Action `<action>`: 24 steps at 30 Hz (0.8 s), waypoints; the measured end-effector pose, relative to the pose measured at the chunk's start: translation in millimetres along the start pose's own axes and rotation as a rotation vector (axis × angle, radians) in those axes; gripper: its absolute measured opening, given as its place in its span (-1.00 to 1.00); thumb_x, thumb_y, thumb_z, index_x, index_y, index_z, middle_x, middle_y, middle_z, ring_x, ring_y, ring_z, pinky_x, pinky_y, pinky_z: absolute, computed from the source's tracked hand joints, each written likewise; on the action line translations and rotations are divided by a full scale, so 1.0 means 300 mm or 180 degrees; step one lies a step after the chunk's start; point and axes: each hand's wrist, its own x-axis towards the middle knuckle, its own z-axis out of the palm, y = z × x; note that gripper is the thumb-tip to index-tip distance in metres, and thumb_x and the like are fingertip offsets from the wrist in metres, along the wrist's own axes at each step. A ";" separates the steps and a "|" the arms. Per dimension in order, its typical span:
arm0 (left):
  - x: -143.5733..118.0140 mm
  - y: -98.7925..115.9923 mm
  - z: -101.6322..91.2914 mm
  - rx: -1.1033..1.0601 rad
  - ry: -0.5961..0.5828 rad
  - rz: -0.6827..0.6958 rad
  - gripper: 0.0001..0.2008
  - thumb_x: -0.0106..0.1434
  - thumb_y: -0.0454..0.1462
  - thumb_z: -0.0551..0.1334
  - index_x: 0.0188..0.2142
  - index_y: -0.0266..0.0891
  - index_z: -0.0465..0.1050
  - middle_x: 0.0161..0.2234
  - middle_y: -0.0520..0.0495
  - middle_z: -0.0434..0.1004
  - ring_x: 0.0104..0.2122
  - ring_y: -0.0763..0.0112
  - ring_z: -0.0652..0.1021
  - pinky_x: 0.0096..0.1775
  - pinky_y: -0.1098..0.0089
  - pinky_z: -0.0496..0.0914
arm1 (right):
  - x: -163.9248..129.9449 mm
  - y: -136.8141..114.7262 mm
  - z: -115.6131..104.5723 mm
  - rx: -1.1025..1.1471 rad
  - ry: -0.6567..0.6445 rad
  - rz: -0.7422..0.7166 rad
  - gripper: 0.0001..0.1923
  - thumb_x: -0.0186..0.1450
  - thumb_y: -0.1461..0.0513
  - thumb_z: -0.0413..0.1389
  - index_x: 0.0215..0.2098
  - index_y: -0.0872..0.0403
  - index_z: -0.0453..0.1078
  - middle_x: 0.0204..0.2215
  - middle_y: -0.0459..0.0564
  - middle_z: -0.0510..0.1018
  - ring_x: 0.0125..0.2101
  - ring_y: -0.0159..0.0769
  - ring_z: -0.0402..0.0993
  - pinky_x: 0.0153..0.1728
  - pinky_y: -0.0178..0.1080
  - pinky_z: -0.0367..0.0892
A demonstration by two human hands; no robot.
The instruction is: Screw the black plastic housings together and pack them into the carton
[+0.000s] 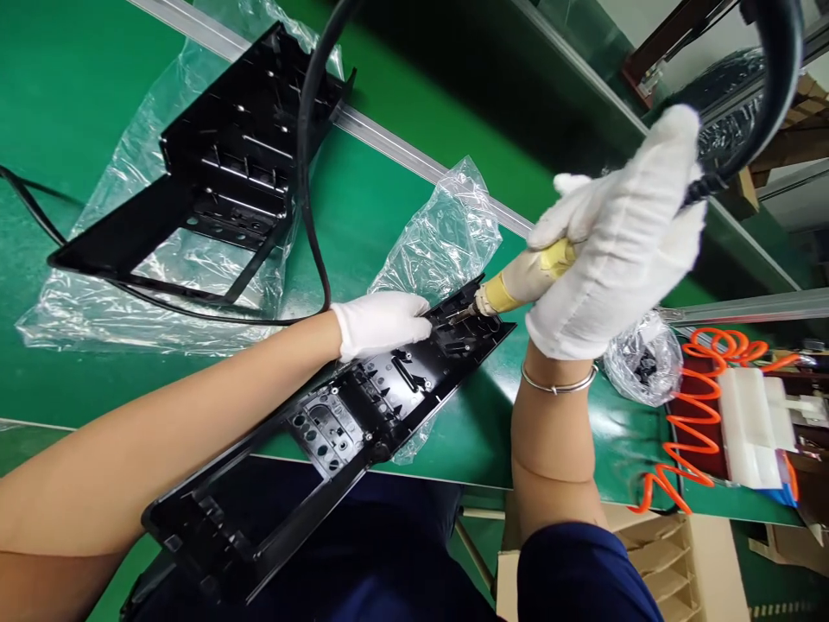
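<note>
A long black plastic housing (427, 380) with a rectangular opening lies slantwise over the bench's near edge. My right hand (615, 242), in a white glove, is wrapped round an electric screwdriver (518, 281) with yellow tape on its body. Its bit points down at the far end of the housing. My left hand (383, 326), also gloved, grips the housing's upper edge close to the bit, with fingertips together. Whether a screw sits under the bit is too small to tell.
A second black housing (226, 130) lies on clear plastic wrap (129, 190) at the left. The black cable (307, 155) hangs across the green bench. A bag of small dark parts (644, 358), an orange coiled hose (696, 415) and a white plastic container (751, 423) are at the right.
</note>
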 end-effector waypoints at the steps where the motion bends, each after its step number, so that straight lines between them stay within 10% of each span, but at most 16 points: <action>1: -0.001 0.003 -0.002 0.0029 -0.0028 -0.0028 -0.83 0.20 -0.18 0.06 -0.40 -0.21 0.33 -0.49 -0.02 0.42 -0.48 0.31 0.44 -0.43 0.36 0.19 | 0.004 0.000 0.002 0.0114 -0.0003 0.0049 -0.64 0.36 -0.09 -0.05 -0.28 -0.04 0.40 -0.67 -0.22 0.23 -0.69 -0.53 0.25 -0.52 -0.37 0.36; 10: -0.005 0.009 -0.005 0.0249 -0.0120 -0.0063 -0.76 0.23 -0.13 0.05 -0.32 -0.22 0.38 -0.49 -0.04 0.48 -0.52 0.30 0.46 -0.45 0.36 0.19 | 0.030 0.021 0.002 0.0377 0.0076 -0.0275 -0.59 0.39 0.13 -0.05 -0.61 0.06 0.20 -0.77 -0.27 0.23 -0.72 -0.52 0.25 -0.27 -0.27 0.53; 24: -0.003 0.003 -0.002 0.0407 -0.0044 0.0081 -0.73 0.24 -0.14 0.03 -0.31 -0.22 0.41 -0.50 -0.07 0.50 -0.55 0.29 0.45 -0.44 0.34 0.20 | 0.009 0.025 0.016 0.0192 0.0222 -0.0324 -0.66 0.41 0.32 -0.17 -0.49 0.08 0.28 -0.69 -0.26 0.16 -0.69 -0.61 0.25 -0.26 -0.30 0.50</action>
